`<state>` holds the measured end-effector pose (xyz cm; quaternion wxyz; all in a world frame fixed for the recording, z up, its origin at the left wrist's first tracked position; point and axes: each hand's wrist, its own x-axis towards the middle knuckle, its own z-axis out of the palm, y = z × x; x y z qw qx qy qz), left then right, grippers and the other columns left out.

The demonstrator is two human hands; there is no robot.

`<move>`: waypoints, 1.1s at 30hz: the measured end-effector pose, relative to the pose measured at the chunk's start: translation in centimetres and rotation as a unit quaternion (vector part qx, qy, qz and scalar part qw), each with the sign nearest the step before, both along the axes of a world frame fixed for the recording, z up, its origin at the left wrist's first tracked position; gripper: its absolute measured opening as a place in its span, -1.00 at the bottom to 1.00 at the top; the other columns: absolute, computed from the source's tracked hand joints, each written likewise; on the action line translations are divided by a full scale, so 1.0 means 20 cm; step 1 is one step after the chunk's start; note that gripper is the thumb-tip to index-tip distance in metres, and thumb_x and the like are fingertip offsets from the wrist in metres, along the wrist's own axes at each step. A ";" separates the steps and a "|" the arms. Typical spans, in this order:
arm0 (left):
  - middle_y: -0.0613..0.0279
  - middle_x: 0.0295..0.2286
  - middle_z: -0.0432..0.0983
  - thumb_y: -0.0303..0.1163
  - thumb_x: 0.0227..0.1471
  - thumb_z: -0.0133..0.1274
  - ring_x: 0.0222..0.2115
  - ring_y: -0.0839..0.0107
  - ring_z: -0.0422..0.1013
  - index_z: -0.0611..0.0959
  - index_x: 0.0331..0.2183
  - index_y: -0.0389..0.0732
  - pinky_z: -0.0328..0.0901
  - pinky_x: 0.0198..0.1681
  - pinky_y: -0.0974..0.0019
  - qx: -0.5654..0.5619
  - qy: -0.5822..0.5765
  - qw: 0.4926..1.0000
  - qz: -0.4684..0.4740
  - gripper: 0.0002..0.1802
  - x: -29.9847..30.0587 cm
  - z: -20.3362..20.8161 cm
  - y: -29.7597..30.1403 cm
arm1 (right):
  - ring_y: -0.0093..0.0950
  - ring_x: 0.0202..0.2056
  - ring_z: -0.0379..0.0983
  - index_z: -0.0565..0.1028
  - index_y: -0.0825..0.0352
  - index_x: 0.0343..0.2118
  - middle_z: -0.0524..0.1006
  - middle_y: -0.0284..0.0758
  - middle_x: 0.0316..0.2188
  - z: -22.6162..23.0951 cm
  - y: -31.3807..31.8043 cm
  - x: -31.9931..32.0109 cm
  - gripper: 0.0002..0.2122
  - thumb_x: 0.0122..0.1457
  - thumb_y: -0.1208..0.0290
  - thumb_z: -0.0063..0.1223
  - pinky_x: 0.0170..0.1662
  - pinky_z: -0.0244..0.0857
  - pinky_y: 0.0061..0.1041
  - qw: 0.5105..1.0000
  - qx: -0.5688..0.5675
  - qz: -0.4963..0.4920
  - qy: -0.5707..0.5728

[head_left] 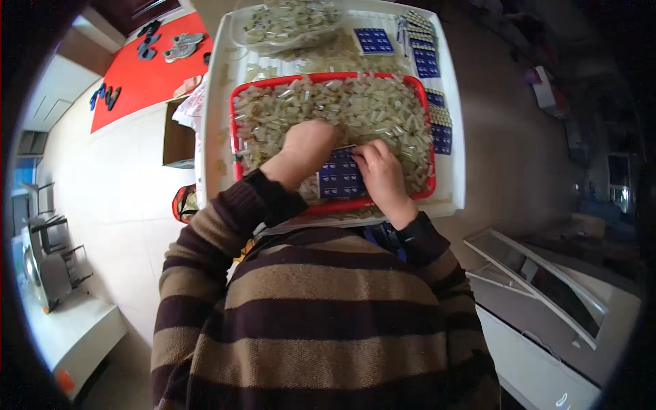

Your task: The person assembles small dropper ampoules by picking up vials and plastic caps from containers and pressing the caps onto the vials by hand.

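Observation:
A red-rimmed tray (240, 123) in front of me is heaped with small, pale, translucent tube-like pieces (383, 96). Over its near side lies a dark blue card (340, 179) with a grid of small white printed marks. My right hand (384, 174) pinches the card's far right corner between thumb and fingertips. Beside the card's far left edge, my left hand (309, 145) is closed, its fingertips turned down toward the pieces. Whatever it grips, if anything, is hidden behind the hand.
The tray stands in a larger white tray (456, 137). At its far end are a clear tub (236, 31) of similar pieces and a blue card (373, 41). Stacked blue cards (427, 63) with pale pieces line the right side. A cardboard box (179, 140) stands left.

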<state>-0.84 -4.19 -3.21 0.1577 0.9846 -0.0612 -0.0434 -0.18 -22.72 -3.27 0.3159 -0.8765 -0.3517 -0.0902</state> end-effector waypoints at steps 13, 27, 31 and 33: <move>0.08 -0.62 0.51 -0.32 -0.21 0.17 -0.58 0.27 0.49 0.60 -0.54 -0.31 0.37 -0.49 0.26 -0.374 -0.031 0.926 0.045 -0.77 -0.12 0.13 -0.05 | -0.14 -0.28 0.39 0.44 0.33 -0.33 0.41 -0.18 -0.34 -0.04 -0.02 -0.06 -0.90 0.05 0.55 0.02 -0.25 0.30 -0.27 0.999 -0.020 -0.017 -0.027; 0.25 -0.49 0.50 -0.48 0.02 0.06 -0.48 0.56 0.43 0.53 -0.28 -0.33 0.34 -0.41 0.47 -0.682 0.162 0.710 0.075 -0.82 -0.24 -0.04 -0.13 | -0.13 -0.28 0.41 0.43 0.35 -0.32 0.43 -0.18 -0.28 -0.07 -0.05 -0.06 -0.90 0.08 0.56 0.00 -0.25 0.30 -0.29 0.999 -0.018 -0.016 -0.045; 0.22 -0.45 0.50 -0.46 0.06 0.05 -0.47 0.55 0.43 0.52 -0.27 -0.32 0.33 -0.39 0.48 -0.716 0.175 0.666 0.116 -0.83 -0.25 -0.05 -0.11 | -0.14 -0.28 0.41 0.43 0.36 -0.33 0.43 -0.19 -0.29 -0.06 -0.05 -0.06 -0.89 0.06 0.58 0.02 -0.26 0.31 -0.30 1.000 -0.011 -0.008 -0.023; 0.20 -0.44 0.50 -0.45 0.09 0.03 -0.47 0.53 0.43 0.51 -0.27 -0.30 0.33 -0.39 0.48 -0.726 0.194 0.644 0.144 -0.84 -0.26 -0.03 -0.10 | -0.15 -0.28 0.41 0.43 0.36 -0.33 0.43 -0.19 -0.29 -0.05 -0.06 -0.07 -0.89 0.05 0.58 0.03 -0.26 0.31 -0.31 1.000 -0.010 -0.014 -0.013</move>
